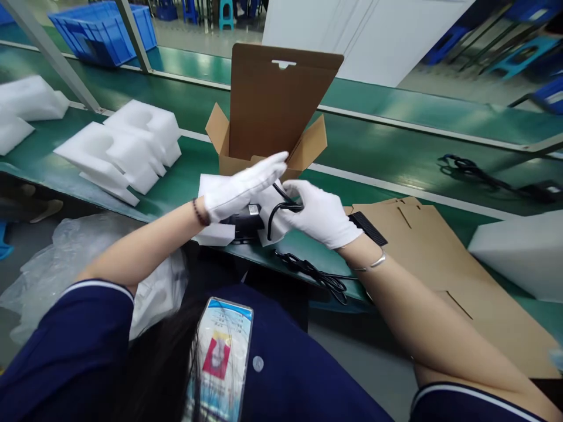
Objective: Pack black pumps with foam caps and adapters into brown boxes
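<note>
Both my hands wear white gloves. My left hand (241, 187) lies flat with fingers stretched over a white foam block (215, 233) that holds a black device (245, 224). My right hand (321, 214) grips the device's black cable (281, 208), which loops between the two hands. Just behind them stands an open brown cardboard box (272, 111) with its lid upright. More black cable (314, 272) trails over the near edge of the green belt.
White foam inserts (123, 149) lie on the green conveyor (387, 146) at the left. Flat cardboard sheets (444, 264) and a big foam block (519, 252) sit at the right. A black cable bundle (475, 171) lies far right, a blue crate (103, 29) at the back left.
</note>
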Motion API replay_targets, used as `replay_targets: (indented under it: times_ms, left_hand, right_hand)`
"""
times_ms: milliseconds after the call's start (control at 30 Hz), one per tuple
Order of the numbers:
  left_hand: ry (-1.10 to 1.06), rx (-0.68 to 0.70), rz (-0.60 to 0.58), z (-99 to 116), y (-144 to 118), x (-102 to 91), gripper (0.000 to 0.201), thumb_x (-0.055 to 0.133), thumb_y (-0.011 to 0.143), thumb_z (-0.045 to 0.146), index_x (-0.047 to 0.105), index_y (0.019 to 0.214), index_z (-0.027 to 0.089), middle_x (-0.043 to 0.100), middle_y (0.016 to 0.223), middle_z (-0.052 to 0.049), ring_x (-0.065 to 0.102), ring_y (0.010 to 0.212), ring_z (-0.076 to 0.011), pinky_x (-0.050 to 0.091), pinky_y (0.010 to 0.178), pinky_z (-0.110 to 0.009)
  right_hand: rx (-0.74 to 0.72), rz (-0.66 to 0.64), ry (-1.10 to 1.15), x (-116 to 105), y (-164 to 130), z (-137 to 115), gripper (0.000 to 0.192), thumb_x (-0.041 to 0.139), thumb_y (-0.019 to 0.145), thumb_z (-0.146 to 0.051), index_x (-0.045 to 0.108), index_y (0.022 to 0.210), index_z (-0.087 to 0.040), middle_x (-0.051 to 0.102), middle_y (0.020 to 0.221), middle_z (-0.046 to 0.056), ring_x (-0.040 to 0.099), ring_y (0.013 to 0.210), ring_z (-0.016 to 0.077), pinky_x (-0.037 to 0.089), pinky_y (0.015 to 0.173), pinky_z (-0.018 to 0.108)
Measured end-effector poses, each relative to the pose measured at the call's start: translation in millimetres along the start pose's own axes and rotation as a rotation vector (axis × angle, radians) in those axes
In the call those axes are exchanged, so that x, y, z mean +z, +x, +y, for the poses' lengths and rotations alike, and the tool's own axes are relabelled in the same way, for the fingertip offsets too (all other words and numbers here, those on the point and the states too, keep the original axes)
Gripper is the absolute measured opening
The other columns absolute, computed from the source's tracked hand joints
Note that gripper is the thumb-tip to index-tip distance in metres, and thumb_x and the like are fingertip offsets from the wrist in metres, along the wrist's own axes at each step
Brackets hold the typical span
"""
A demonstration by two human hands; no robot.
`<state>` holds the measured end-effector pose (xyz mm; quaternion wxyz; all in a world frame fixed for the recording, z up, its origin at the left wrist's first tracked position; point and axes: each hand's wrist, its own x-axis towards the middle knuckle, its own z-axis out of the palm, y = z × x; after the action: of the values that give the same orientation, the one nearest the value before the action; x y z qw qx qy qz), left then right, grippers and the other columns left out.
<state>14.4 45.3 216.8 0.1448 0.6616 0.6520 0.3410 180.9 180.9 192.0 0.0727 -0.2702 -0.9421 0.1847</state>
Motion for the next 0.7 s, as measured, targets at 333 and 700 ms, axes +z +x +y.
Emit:
replay_targets:
  times_ms: [333,700]
  left_hand:
    - [-0.667,-0.783,0.073,-90.2,-129.0,12.6,0.060,0.076,0.077,0.058,0.073,0.121,0.017,0.073,0.130,-0.012,0.065,0.124,-0.0333,0.051,0.110,-0.047]
    - [-0.513,-0.664,0.075,-70.7,-109.2,21.3,0.052,0.072,0.076,0.060,0.080,0.109,0.020,0.078,0.121,-0.009,0.067,0.123,-0.0370,0.053,0.110,-0.047]
  right_hand:
    - [0.143,-0.568,0.555,-2.8,22.7,19.5,0.039,0.064,0.083,-0.058,0.059,0.077,-0.020,0.059,0.067,0.001,0.047,0.058,0.0152,0.037,0.051,0.028]
    - [0.099,-0.251,0.827,-1.9,-10.2,4.8,0.030,0.064,0.075,-0.048,0.063,0.079,-0.019,0.071,0.086,0.005,0.061,0.083,0.0226,0.053,0.081,0.039]
